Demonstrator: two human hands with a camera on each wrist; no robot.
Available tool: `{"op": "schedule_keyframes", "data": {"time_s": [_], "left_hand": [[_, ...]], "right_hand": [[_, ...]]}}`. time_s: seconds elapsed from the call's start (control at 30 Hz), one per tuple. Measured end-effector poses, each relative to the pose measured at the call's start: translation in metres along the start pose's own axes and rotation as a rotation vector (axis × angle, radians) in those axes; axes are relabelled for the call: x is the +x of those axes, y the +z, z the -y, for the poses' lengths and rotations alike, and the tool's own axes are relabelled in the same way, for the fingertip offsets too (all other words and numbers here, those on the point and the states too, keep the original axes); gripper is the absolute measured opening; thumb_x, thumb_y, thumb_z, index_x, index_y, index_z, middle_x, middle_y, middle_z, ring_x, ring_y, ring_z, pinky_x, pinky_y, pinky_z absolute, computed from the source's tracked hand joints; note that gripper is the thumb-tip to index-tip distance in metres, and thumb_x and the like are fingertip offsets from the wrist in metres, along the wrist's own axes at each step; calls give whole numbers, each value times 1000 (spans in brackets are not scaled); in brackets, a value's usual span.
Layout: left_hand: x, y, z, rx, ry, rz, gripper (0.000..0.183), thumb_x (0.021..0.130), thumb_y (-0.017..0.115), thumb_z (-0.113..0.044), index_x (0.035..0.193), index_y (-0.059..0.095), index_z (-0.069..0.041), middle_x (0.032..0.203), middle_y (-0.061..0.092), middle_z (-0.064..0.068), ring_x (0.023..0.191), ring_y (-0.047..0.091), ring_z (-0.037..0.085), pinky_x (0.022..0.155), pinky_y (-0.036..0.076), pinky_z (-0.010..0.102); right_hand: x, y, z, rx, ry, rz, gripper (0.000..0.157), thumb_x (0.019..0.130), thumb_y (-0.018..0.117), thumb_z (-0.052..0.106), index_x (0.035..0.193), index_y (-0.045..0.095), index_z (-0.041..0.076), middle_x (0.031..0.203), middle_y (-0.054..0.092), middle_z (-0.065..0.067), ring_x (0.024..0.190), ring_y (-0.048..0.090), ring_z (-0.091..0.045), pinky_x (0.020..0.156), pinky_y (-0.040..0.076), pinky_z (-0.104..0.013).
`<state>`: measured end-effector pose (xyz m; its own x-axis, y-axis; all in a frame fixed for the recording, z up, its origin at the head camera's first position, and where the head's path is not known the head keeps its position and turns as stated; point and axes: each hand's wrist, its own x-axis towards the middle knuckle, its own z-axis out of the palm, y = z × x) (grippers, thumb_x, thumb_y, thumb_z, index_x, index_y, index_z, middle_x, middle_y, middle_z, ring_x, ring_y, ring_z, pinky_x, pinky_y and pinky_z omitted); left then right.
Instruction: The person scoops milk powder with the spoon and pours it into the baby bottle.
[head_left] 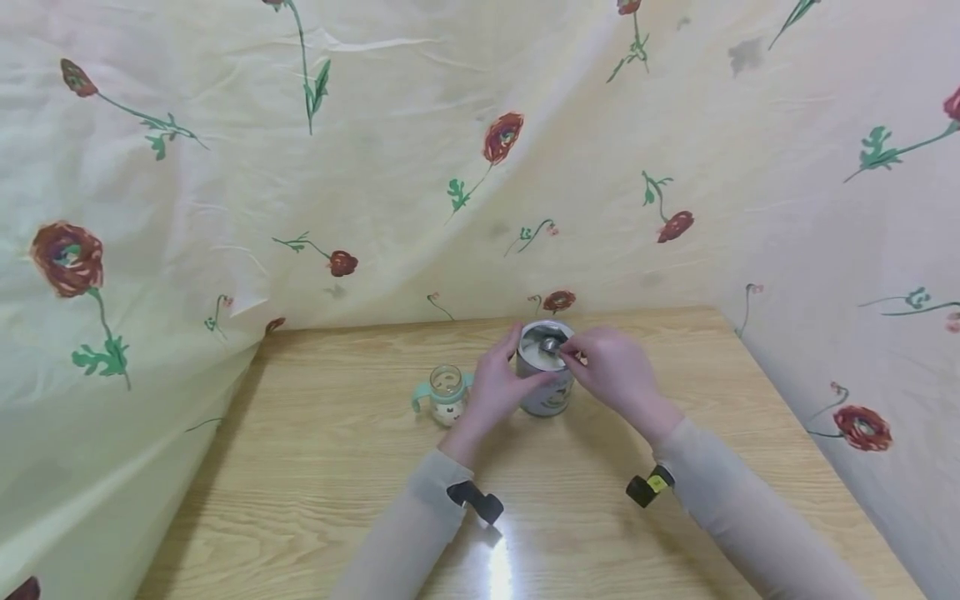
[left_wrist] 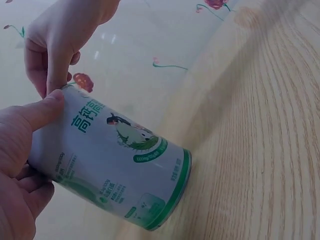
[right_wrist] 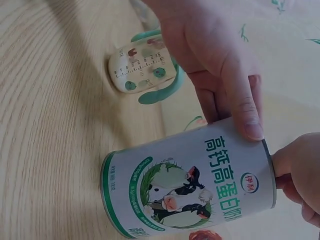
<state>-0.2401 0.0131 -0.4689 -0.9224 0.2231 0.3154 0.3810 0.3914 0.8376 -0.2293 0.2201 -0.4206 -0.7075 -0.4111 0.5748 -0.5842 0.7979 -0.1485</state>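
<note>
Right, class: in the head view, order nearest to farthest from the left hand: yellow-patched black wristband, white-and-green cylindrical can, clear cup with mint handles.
1. Can, gripped by the left hand.
2. Cup, just left.
3. Wristband, to the lower right.

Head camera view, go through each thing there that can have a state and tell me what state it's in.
Can: open at the top, standing upright on the table.
Spoon: within the can's mouth; whether it is loaded is unclear.
Handled cup: upright on the table, no lid on.
Left hand: grips the can's side.
Right hand: pinches the spoon.
</note>
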Motion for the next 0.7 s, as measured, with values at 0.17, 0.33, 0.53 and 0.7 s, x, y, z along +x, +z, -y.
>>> {"op": "schedule_keyframes", "data": {"time_s": [0.17, 0.33, 0.53, 0.7], "left_hand": [[0, 0, -1, -43, -13, -5, 101, 82, 96, -31, 162, 42, -1, 166, 41, 15, 147, 49, 32, 117, 47, 39], [0, -1, 1, -64, -13, -1, 99, 83, 96, -27, 161, 42, -2, 166, 40, 16, 148, 48, 32, 116, 47, 37], [0, 0, 4, -101, 22, 3, 97, 83, 96, -24, 162, 43, -3, 166, 41, 15, 150, 45, 28, 117, 45, 35], [0, 1, 4, -130, 39, 9, 94, 84, 95, -22, 162, 45, -6, 166, 44, 11, 150, 46, 22, 117, 45, 34]], "right_hand": [[4, -1, 2, 10, 43, 83, 6, 88, 87, 9, 91, 82, 6, 83, 78, -5, 73, 69, -24, 60, 59, -42], [13, -4, 6, 98, 118, 186, 6, 91, 86, 11, 91, 82, 6, 82, 78, -3, 70, 69, -17, 63, 60, -39], [20, -3, 10, 185, 204, 270, 6, 95, 81, 12, 93, 83, 7, 84, 78, -1, 68, 67, -11, 63, 60, -35], [22, -3, 11, 201, 221, 297, 4, 95, 82, 12, 93, 83, 8, 85, 78, 0, 68, 66, -10, 62, 59, -34]]}}
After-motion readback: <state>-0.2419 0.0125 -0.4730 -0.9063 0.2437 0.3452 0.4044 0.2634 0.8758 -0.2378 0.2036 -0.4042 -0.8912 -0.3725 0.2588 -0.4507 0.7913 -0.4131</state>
